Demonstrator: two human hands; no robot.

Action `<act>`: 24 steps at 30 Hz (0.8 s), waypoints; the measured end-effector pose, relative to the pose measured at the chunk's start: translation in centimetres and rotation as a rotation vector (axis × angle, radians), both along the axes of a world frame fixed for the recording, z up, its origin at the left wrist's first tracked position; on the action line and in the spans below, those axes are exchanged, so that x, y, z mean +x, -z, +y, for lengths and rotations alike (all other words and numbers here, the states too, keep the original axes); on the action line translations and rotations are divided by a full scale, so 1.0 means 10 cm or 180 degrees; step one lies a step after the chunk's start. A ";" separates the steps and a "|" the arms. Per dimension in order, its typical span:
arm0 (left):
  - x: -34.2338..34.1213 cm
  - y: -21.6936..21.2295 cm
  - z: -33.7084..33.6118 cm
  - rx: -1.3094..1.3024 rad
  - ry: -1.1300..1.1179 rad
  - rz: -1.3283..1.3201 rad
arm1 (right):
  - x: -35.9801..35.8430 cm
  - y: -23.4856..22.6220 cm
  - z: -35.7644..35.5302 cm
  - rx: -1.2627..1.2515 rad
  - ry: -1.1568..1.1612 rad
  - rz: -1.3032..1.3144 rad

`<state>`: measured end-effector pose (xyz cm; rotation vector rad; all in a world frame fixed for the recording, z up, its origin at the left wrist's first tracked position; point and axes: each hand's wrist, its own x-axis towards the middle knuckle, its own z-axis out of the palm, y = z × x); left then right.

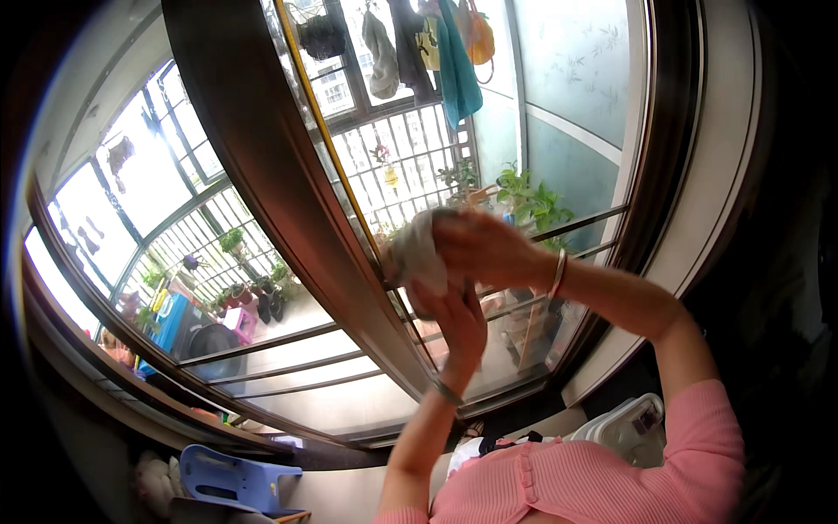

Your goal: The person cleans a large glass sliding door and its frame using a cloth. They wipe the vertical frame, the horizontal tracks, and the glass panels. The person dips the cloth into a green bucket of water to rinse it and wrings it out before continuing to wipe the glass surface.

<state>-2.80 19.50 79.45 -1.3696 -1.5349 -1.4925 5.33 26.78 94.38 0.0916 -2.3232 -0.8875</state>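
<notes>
Both my hands are raised in front of a glass sliding door with a dark brown frame. My right hand grips a crumpled light grey cloth from above, close to the glass beside the frame. My left hand comes up from below and touches the underside of the same cloth with its fingers closed around it. A thin bangle sits on each wrist. I wear a pink knitted top.
Behind the glass is a balcony with window bars, hanging clothes, potted plants and a dark basin. A blue plastic stool stands at the lower left. A white object lies at the lower right.
</notes>
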 end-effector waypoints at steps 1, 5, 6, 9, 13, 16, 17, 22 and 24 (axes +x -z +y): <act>-0.06 -0.41 0.04 0.0223 -0.0044 0.0268 | 0.00 -0.36 -0.02 0.0099 -0.0195 0.0316; -0.22 -2.17 0.27 0.1095 -0.0041 0.1053 | -0.05 -1.69 0.21 0.0657 -0.0289 0.1418; -0.29 -2.57 0.34 0.1399 -0.0013 0.1294 | -0.01 -2.07 0.18 0.0746 -0.0403 0.1386; -0.48 -3.84 0.46 0.1823 -0.0459 0.1637 | -0.09 -3.06 0.05 0.0855 -0.0550 0.1899; -0.43 -4.66 0.00 0.1054 -0.0506 0.1451 | -0.34 -3.91 -0.03 0.0789 -0.0019 0.2080; -0.77 -4.79 0.21 0.1695 -0.0872 0.1697 | -0.42 -3.92 -0.16 0.0098 -0.0116 0.1924; -0.84 -4.51 0.31 0.2149 -0.1014 0.1848 | -0.45 -3.78 -0.22 0.0106 0.0043 0.1831; -0.32 -2.84 0.24 0.1306 -0.0493 0.0980 | -0.22 -2.47 -0.06 0.0192 -0.0244 0.1349; -0.14 -2.07 0.24 0.0900 -0.0331 0.0518 | -0.11 -1.95 -0.10 -0.0043 -0.0446 0.0982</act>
